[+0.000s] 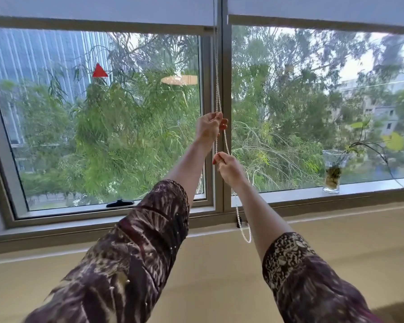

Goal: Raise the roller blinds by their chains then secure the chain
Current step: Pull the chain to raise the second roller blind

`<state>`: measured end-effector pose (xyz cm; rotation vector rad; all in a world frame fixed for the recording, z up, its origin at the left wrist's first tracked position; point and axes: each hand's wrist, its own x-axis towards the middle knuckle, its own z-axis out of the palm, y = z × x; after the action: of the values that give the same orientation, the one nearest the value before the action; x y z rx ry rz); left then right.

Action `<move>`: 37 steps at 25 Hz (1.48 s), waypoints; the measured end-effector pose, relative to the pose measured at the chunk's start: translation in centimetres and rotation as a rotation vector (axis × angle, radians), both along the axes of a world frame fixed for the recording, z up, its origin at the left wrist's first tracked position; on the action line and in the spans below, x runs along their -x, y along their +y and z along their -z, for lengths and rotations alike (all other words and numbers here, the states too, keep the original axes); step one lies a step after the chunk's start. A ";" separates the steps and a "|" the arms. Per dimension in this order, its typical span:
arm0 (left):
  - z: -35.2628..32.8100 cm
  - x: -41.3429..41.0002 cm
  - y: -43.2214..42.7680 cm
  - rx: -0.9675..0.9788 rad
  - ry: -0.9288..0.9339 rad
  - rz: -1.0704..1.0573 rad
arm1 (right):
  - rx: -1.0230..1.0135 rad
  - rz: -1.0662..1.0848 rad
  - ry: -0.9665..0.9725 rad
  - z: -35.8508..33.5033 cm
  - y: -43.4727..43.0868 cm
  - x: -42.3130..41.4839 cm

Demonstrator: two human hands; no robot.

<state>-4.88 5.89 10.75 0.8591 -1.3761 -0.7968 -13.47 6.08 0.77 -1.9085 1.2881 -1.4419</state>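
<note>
Two pale grey fabric roller blinds hang high over a wide grey-framed window: the left blind has its bottom rail near the top of the left pane, and the right blind sits at much the same height over the right pane. Between them, in front of the grey vertical window post, runs the white beaded chain, dropping from the top as two strands.

The left hand is the farther and higher one, its fingers closed round the chain just left of the post. The right hand is lower and nearer, closed in a fist on the same chain. Below it the chain hangs past the right forearm and ends in a loose loop beside a small dark clip on the lower window frame. Both arms wear dark patterned sleeves pushed up to the elbows.

A black window latch lies at the bottom of the left pane. On the sill at the far right stands a clear glass vase, well apart from the hands, holding water, a greenish-brown clump of roots and a thin trailing plant stem. A red triangle shows on the left pane. Green trees and buildings fill the view outside.
</note>
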 end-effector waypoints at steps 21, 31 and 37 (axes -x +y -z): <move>12.0 -1.3 0.0 -0.040 -0.148 -0.183 | 0.046 -0.129 -0.347 -10.3 -0.5 -2.9; 5.0 -2.9 1.9 -0.113 -0.106 0.049 | 0.058 -0.116 -0.177 -5.7 1.2 0.3; -3.0 1.5 2.4 0.049 0.066 0.023 | 0.055 -0.132 -0.091 -2.9 3.3 1.3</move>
<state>-6.37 8.34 13.71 0.7739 -1.3444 -0.7986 -14.78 9.33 3.64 -1.9018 1.0709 -1.4918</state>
